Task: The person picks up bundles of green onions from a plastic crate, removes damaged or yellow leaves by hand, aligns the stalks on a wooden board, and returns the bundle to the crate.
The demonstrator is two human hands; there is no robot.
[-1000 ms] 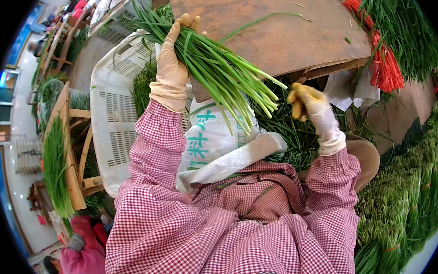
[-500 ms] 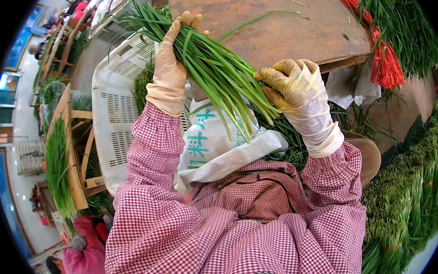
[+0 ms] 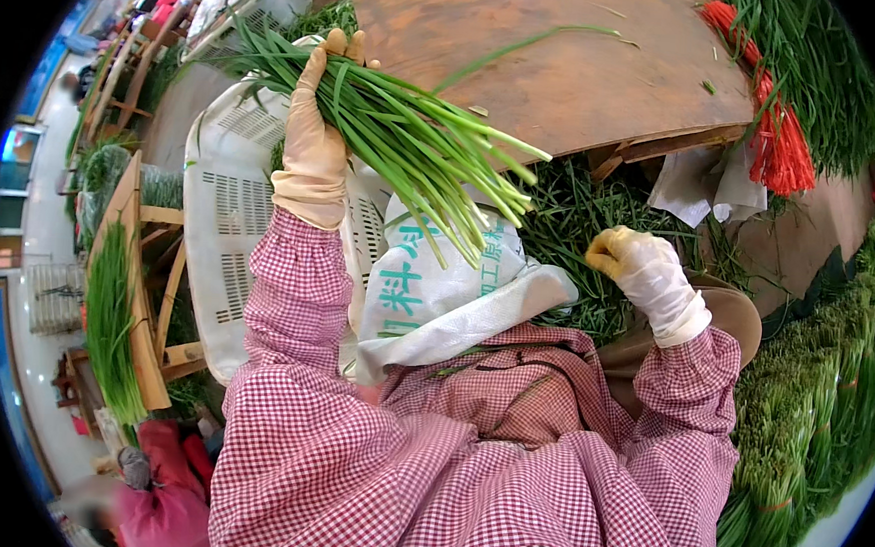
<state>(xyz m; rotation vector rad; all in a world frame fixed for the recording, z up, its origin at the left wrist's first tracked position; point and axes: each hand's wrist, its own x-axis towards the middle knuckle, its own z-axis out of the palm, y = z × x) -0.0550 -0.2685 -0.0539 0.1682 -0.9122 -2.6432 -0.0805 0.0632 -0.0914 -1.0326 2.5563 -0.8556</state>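
My left hand (image 3: 316,136), in a pale glove, is closed round a bunch of garlic chives (image 3: 406,131). The bunch slants, leafy tips up and left, paler stem ends down and right, above a white woven sack (image 3: 437,284) on my lap. To the right, my right hand (image 3: 647,281), also gloved, is curled with its fingers bent together, apart from the bunch. Whether anything is in its fingers I cannot make out. Loose green leaf scraps (image 3: 581,217) lie beyond and beside that hand.
A wooden board (image 3: 551,60) with one stray leaf lies ahead. Red ties (image 3: 781,144) hang off its right side near more greens. A white slatted crate (image 3: 205,229) stands left. Tied green bundles (image 3: 808,447) are stacked right. Another person (image 3: 158,497) is at lower left.
My right hand has left the stem ends and moved down and right. My left hand has shifted slightly left with the chives still in it.
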